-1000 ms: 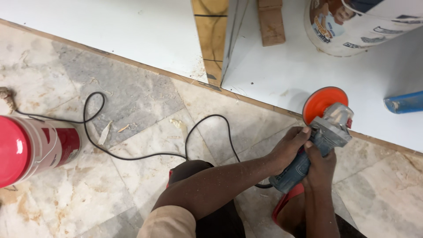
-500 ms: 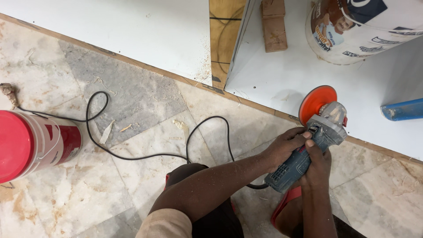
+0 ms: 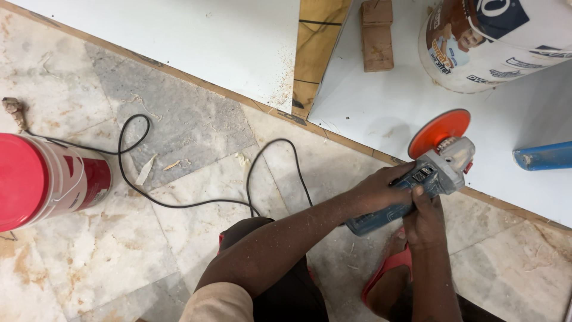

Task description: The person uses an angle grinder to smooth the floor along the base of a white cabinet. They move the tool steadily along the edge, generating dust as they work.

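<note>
Both hands on the grinder [image 3: 417,191], orange disc [image 3: 439,132] up against the white board's [image 3: 381,101] edge.

Left hand [image 3: 381,192] has fingers curled tight around the grinder body, right hand [image 3: 424,222] gripping from below with the thumb up on the housing. Black cord [image 3: 179,200] loops across the marble floor [image 3: 107,250], red bucket [image 3: 42,179] lying well off to the left.

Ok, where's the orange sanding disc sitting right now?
In the head view, right of centre: the orange disc sits against the white board near its wooden edge, below the white bucket, left of the blue tube.
</note>
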